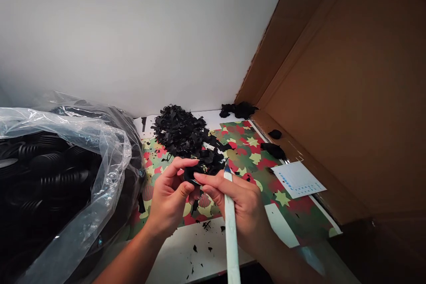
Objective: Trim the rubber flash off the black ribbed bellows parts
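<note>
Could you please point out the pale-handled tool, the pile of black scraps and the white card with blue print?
Pale-handled tool (231,230): head view, on its handle.
Pile of black scraps (179,133): head view, on its middle.
White card (301,179): head view, near its middle.

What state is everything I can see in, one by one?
Left hand: gripping the black piece
Right hand: closed on the white-handled tool
Black piece: held, partly hidden by fingers
White-handled tool: held, tip pointing away
Plastic bag: open, filled with black parts
Black scraps: loose, heaped
Patterned sheet: littered with scraps
Card: printed side up
</note>
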The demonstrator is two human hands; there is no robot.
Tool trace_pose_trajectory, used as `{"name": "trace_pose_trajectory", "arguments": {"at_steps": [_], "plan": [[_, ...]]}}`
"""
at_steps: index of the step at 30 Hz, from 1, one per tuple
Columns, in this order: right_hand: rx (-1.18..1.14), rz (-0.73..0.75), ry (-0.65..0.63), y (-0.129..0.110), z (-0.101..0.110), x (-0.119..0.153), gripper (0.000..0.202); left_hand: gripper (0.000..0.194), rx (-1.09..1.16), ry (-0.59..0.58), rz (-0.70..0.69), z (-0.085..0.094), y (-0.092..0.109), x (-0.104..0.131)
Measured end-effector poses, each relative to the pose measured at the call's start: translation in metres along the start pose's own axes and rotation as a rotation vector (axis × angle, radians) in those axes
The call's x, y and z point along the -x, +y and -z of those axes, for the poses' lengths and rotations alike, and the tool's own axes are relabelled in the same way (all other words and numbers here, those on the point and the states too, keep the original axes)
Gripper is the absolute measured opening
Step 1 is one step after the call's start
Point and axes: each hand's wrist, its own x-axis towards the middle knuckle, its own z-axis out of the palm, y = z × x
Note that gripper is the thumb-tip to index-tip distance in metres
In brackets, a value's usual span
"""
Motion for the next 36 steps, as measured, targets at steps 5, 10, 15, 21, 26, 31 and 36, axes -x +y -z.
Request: {"name": "trace_pose_trajectory", "arguments": {"at_steps": [5, 10, 15, 21, 26, 31, 36], "plan": [[-0.059, -0.001, -0.021, 0.002, 0.002, 0.000, 0.024, 0.036, -0.003, -0.012, 0.000, 0.002, 0.000, 0.001], [-0.028, 0.054, 0.006, 0.003, 0.000, 0.002, 0.024, 0.039, -0.013, -0.004, 0.011, 0.004, -0.001, 0.001], [0.020, 0.086, 0.046, 0.003, -0.004, 0.002, 0.024, 0.033, 0.001, -0.022, -0.020, 0.002, -0.001, 0.000], [-0.025, -0.021, 0.041, 0.003, -0.005, 0.003, 0.025, 0.030, 0.011, -0.060, -0.060, 0.003, -0.003, -0.001], [-0.324, -0.278, 0.009, 0.007, -0.002, -0.002, 0.044, 0.031, 0.000, -0.080, -0.075, 0.005, -0.005, -0.003], [-0.339, -0.260, -0.054, 0.011, -0.006, -0.009, 0.027, 0.028, -0.090, -0.064, -0.074, 0.006, -0.005, -0.003], [-0.098, -0.123, -0.023, 0.006, -0.011, -0.014, 0.011, 0.022, -0.347, 0.005, -0.182, 0.004, -0.002, -0.002]]}}
